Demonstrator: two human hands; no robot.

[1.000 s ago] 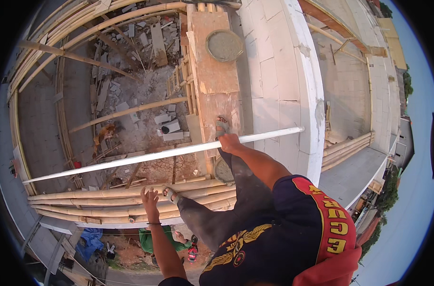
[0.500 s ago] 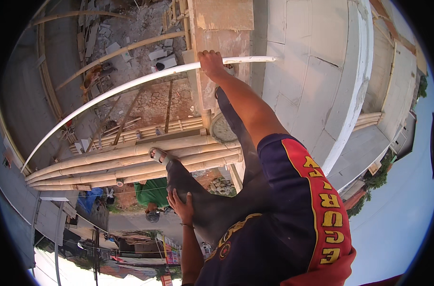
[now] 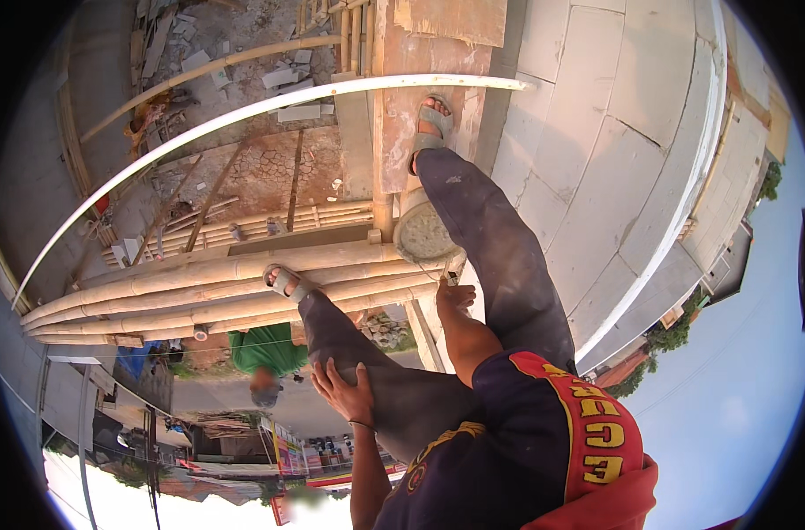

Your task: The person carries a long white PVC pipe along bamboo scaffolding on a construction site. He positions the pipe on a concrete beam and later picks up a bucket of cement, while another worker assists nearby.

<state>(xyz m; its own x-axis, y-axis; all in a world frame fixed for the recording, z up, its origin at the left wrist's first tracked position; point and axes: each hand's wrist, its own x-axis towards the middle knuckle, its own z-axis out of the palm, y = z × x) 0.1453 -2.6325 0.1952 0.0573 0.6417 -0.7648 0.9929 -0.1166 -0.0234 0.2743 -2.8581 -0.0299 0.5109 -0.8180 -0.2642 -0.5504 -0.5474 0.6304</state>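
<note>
My left hand rests on my left thigh by the knee, fingers spread, holding nothing. Just below a round bucket of grey mortar, my right hand is closed beside my right leg. A thin piece shows at its fingers near the bucket's rim, but I cannot make out what it is. A long white pipe, bent in view by the lens, spans from the far left to the wall blocks on the right. Neither hand touches it.
My left foot stands on bamboo poles; my right foot is on a plank. Pale block wall runs along the right. Rubble lies well below. A person in a green shirt is down beyond the poles.
My right hand has let go of the white pipe and moved back to beside the bucket. The pipe stays lying across. My left hand keeps to my thigh.
</note>
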